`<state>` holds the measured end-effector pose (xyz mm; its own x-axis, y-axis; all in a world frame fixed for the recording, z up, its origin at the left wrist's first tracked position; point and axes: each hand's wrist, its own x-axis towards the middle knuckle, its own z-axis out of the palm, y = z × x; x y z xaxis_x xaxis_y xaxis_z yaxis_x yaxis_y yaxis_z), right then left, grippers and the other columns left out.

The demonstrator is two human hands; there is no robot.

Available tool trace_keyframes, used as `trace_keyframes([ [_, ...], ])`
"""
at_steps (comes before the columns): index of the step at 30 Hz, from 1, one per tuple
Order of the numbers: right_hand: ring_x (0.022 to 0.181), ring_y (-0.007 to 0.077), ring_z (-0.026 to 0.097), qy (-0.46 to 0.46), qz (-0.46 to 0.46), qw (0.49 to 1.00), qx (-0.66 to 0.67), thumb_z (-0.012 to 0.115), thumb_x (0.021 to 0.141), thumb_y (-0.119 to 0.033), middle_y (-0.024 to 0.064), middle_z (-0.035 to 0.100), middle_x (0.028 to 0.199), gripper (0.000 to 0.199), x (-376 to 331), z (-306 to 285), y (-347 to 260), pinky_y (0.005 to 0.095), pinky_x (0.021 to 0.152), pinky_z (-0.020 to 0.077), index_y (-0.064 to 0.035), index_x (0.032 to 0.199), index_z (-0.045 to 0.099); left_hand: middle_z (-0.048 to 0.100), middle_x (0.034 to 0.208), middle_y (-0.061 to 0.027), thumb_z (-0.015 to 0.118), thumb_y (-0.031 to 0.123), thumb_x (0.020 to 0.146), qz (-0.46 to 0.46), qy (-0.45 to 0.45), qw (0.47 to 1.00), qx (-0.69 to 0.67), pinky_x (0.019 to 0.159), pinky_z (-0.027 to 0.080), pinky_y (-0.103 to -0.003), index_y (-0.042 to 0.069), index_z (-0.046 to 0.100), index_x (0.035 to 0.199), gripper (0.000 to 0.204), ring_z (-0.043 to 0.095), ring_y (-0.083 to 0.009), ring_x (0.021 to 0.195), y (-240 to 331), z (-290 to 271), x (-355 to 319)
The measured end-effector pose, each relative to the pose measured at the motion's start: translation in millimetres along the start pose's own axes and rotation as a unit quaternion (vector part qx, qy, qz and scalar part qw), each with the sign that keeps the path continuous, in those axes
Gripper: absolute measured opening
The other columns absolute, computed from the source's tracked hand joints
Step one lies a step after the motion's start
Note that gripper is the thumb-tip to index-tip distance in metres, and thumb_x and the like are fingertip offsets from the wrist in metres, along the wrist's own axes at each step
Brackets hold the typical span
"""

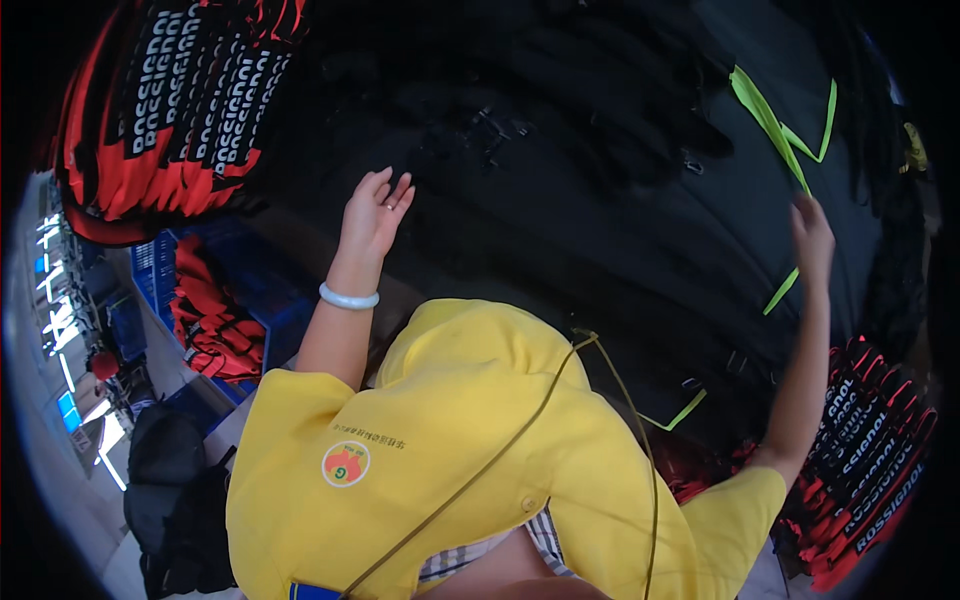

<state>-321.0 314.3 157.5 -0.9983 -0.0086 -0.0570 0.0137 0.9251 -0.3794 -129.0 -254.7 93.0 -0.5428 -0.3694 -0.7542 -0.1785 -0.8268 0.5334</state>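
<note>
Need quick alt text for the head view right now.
Both hands reach over a pile of black fabric: the left hand rests open on it, and the right hand grips a neon green strip. Red-and-black printed pieces are stacked upper left.

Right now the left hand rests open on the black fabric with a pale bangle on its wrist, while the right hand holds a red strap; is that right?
Not quite. The head view shows the right hand holding a neon green strap, not a red one. The rest stands: the left hand lies open on the black fabric, with a pale bangle on its wrist.
</note>
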Motion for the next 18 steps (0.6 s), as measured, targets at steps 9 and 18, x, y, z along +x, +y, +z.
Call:
trace_keyframes([
  [9, 0.111, 0.0278, 0.054, 0.161, -0.418, 0.891, 0.078, 0.07, 0.074, -0.009, 0.0077, 0.06, 0.114, 0.042, 143.7, 184.7, -256.8, 0.0357, 0.089, 0.0444, -0.0117, 0.114, 0.057, 0.059, 0.11, -0.0051, 0.052, 0.013, 0.094, 0.084, -0.061, 0.98, 0.167, 0.079, 0.047, -0.027, 0.007, 0.054, 0.116, 0.022, 0.056, -0.0101, 0.086, -11.8, 44.1, -52.0],
  [18, 0.095, 0.0237, 0.052, 0.142, -0.484, 0.863, -0.045, 0.076, 0.062, -0.011, 0.0032, 0.055, 0.097, 0.051, 79.5, 120.5, -266.1, 0.0378, 0.081, 0.0393, -0.0116, 0.106, 0.051, 0.058, 0.117, -0.0103, 0.051, 0.022, 0.096, -0.051, -0.265, 0.949, 0.164, 0.092, 0.044, -0.032, 0.005, 0.053, 0.119, 0.029, 0.057, -0.0167, 0.104, -19.6, 86.2, -52.0],
])
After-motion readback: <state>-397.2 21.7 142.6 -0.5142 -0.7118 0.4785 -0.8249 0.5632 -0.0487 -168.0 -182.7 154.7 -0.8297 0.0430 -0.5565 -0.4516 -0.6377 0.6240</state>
